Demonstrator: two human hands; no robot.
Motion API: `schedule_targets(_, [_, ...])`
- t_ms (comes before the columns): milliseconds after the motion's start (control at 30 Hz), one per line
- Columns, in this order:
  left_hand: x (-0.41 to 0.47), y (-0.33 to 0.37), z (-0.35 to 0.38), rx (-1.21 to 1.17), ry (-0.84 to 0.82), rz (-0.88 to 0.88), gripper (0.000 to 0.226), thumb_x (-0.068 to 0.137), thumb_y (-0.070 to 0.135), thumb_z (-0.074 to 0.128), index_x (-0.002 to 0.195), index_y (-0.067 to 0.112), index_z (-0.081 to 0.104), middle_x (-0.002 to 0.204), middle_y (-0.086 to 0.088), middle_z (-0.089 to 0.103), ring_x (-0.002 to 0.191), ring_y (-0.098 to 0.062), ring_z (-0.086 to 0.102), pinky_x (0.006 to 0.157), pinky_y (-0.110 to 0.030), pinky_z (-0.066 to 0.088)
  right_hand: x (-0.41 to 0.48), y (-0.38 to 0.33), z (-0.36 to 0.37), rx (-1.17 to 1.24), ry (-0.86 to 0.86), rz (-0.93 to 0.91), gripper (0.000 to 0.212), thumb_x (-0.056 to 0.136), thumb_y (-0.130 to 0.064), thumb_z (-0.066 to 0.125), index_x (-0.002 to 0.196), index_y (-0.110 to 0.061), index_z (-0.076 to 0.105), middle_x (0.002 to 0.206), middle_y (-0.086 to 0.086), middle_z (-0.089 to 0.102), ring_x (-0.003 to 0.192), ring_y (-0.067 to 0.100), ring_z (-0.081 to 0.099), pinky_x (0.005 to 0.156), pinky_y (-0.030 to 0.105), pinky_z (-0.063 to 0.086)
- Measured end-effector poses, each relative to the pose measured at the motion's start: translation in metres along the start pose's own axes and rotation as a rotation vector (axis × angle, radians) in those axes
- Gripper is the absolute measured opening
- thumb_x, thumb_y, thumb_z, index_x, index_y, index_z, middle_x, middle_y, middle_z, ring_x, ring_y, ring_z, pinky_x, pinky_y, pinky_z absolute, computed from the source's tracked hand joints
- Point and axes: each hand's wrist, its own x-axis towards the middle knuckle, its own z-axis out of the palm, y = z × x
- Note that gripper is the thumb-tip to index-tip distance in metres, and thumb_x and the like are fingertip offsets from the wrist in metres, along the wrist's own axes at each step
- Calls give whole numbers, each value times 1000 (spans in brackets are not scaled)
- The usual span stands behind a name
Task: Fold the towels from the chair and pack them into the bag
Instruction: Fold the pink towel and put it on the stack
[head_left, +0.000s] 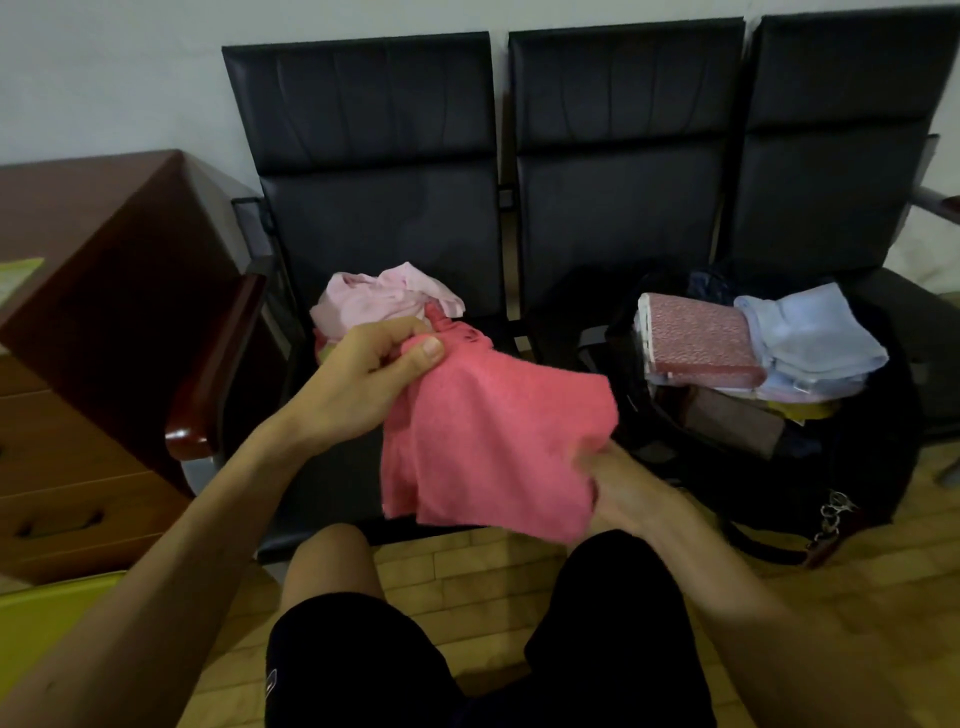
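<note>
Nearest the camera are knees in black shorts (597, 649), over a wood-plank floor (467, 561). Above them both hands hold a coral towel (493, 441), which hangs in the air in front of the seats.

- **Left hand** (358, 379): fingers curled, thumb pressed on top, clenching the towel's bunched upper left corner.
- **Right hand** (628, 488): at the lower right edge, partly under the cloth. It is blurred, but it looks like a pinch on the edge.

The towel sags loose and unfolded between the two grips.

Behind the left hand, a crumpled pale pink towel pile (384, 296) lies on the seat of the left black chair (395, 218). To the right, an open black bag (857, 467) stands in front of the middle and right seats, with a metal keychain (834, 512) on its near side. At the bag's mouth are a folded red patterned towel (696, 338) and, just beside it, folded light blue towels (815, 338).

At far left is a brown wooden cabinet (104, 260). A pale wall (104, 78) is behind everything.
</note>
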Motion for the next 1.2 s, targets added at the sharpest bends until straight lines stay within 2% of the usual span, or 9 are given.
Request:
schedule_targets(100, [6, -8, 1, 41, 54, -36, 23, 101, 26, 52, 94, 16, 72, 90, -6, 72, 79, -10, 66, 74, -24, 52, -5, 13, 13, -168, 19, -57, 88, 46, -26, 95, 126, -20, 57, 113, -3, 73, 107, 15, 68, 84, 30, 55])
schedule_targets(233, [7, -24, 0, -120, 47, -188, 30, 102, 32, 49, 82, 24, 69, 70, 9, 60, 64, -1, 55, 63, -20, 47, -18, -6, 23, -159, 58, -135, 63, 62, -21, 90, 118, -20, 62, 104, -3, 75, 95, 14, 72, 74, 26, 57])
schedule_targets(400, [8, -22, 24, -652, 78, -434, 35, 101, 43, 44, 100, 22, 72, 91, 4, 75, 90, -15, 70, 75, -26, 55, -29, -23, 36, -94, 54, -146, 54, 60, -25, 78, 112, -25, 61, 93, -9, 76, 87, 9, 73, 71, 27, 58])
schedule_targets(600, [-7, -33, 70, -1482, 145, -510, 92, 74, 84, 38, 118, 11, 74, 120, -17, 70, 111, -33, 68, 91, -47, 56, -33, -44, 36, -55, 71, -159, 36, 67, -24, 80, 101, -21, 69, 90, -1, 77, 83, 16, 74, 73, 33, 58])
schedule_targets(700, [-20, -33, 101, -1724, -194, -475, 100, 78, 81, 45, 137, 1, 56, 128, -23, 63, 118, -38, 61, 100, -51, 48, -27, -52, 24, 35, 116, -140, 45, 67, -27, 82, 107, -13, 69, 87, 5, 76, 77, 20, 73, 70, 34, 57])
schedule_targets(800, [-23, -24, 120, -1419, -221, -620, 54, 79, 43, 68, 116, 2, 66, 104, -20, 72, 87, -32, 73, 71, -43, 60, -27, -48, -2, 126, 179, -109, 42, 69, -30, 72, 107, -13, 67, 84, 5, 76, 72, 18, 73, 63, 31, 58])
schedule_targets(867, [-21, -24, 127, -1114, -171, -684, 36, 82, 20, 68, 116, 8, 63, 107, -19, 72, 90, -31, 74, 71, -41, 60, -34, -29, -22, 121, 243, -29, 41, 70, -26, 68, 108, -11, 67, 88, 8, 77, 74, 18, 74, 60, 29, 59])
schedule_targets(967, [-15, -36, 144, -927, -179, -773, 34, 88, 18, 68, 121, 14, 59, 110, -14, 73, 100, -30, 71, 79, -40, 58, -44, 10, -57, 77, 353, 90, 38, 77, -19, 71, 112, -4, 67, 98, 14, 76, 84, 23, 74, 68, 33, 60])
schedule_targets(1200, [21, -33, 213, -776, -293, -795, 36, 87, 18, 72, 120, 26, 59, 117, -4, 71, 107, -19, 69, 84, -30, 56, -55, 29, -135, 52, 541, 97, 27, 84, -23, 73, 108, -14, 65, 99, 10, 76, 93, 27, 72, 76, 39, 58])
